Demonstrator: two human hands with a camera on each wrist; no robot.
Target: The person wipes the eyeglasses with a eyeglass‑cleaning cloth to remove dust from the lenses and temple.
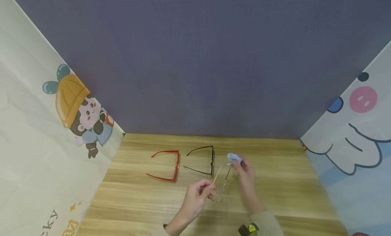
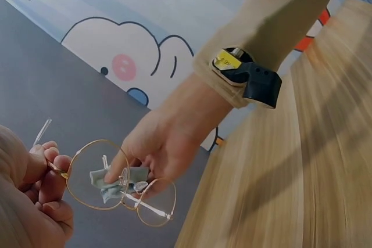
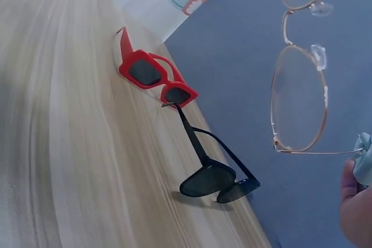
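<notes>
Thin gold-framed eyeglasses (image 3: 299, 98) with clear lenses are held up above the table between both hands. My left hand (image 1: 195, 198) pinches them near one hinge, at the base of a temple arm. In my right hand (image 1: 246, 176) a light blue cloth (image 1: 234, 157) is gripped around the far end of the other temple arm. The left wrist view shows the cloth (image 2: 110, 185) bunched between thumb and fingers, behind the lenses. The tip inside the cloth is hidden.
Red sunglasses (image 3: 145, 72) and black sunglasses (image 3: 208, 179) lie on the wooden table (image 1: 137, 202) left of the hands, their arms unfolded. A grey panel (image 1: 195, 66) stands along the back; printed cartoon sheets flank both sides.
</notes>
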